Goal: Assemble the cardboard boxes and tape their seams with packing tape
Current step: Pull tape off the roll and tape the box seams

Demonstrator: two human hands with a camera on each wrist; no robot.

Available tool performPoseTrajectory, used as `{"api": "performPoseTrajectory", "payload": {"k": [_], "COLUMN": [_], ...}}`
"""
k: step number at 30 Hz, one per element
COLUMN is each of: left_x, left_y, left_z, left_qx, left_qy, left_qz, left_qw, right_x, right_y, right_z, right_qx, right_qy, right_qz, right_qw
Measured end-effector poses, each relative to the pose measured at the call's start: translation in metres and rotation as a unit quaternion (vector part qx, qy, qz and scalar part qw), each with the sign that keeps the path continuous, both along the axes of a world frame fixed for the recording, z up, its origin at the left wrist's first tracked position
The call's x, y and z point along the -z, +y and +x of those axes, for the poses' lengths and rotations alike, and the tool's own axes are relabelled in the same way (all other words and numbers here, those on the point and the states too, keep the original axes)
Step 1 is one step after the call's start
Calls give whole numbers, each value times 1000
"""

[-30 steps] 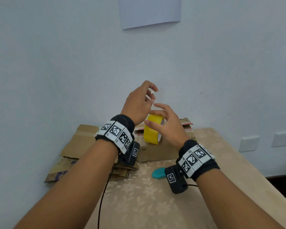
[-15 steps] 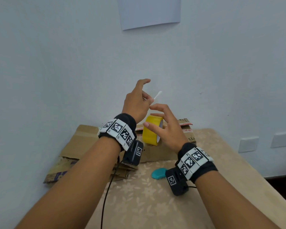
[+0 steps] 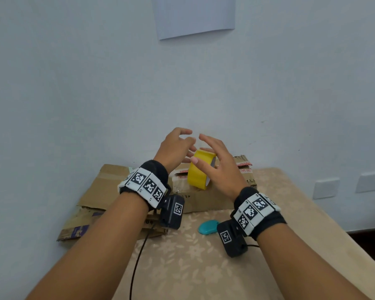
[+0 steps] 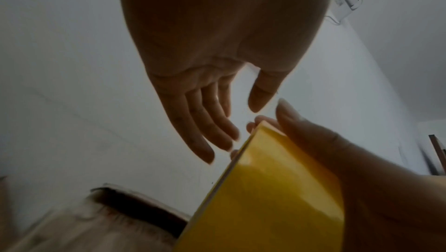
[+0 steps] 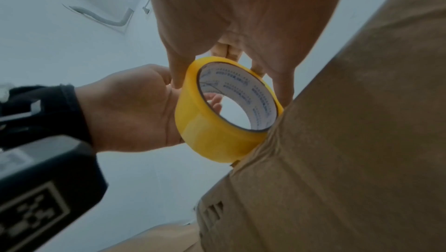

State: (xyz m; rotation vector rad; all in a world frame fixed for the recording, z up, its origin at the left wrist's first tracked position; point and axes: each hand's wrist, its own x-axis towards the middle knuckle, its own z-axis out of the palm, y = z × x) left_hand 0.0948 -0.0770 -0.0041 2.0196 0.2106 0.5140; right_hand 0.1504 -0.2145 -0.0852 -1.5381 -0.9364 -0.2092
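A yellow packing tape roll (image 3: 198, 174) stands on edge above an assembled cardboard box (image 3: 212, 198) at the back of the table. My right hand (image 3: 217, 165) grips the roll from above, thumb on its near face and fingers over the far side. The right wrist view shows the roll (image 5: 205, 132) with its white printed core, leaning against the box (image 5: 350, 141). My left hand (image 3: 182, 144) hovers just left of the roll with straight fingers and holds nothing. Seen from the left wrist, the left fingers (image 4: 207, 132) sit close to the roll (image 4: 265, 199).
Flattened cardboard (image 3: 100, 187) lies at the back left against the wall. A teal object (image 3: 208, 227) lies on the beige patterned table (image 3: 204, 267) in front of the box. A black cable (image 3: 139, 256) trails toward me. Wall sockets (image 3: 325, 188) are at the right.
Half a second ago my left hand pinched a thin white strip above the roll; that strip is no longer in view. The left hand has dropped closer to the roll with its fingers straightened.
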Motion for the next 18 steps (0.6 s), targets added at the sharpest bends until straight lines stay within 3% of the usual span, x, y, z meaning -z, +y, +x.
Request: {"api": "performPoseTrajectory", "payload": {"k": [9, 13, 15, 18], "left_x": [13, 23, 27, 33], "left_y": [-3, 8, 19, 25], "left_z": [-6, -8, -11, -19], "left_qx": [47, -41, -76, -34], "left_qy": [17, -3, 34, 177], "left_qz": [13, 23, 50, 68], "left_qw": [999, 999, 995, 981], "right_x": [3, 4, 5, 5], "right_y": [-3, -4, -5, -6], "right_z": [3, 4, 5, 6], "right_qx": [10, 10, 10, 13], "right_qy": [71, 65, 67, 78], "right_qz": [14, 8, 13, 23], "right_qw": [997, 998, 998, 997]}}
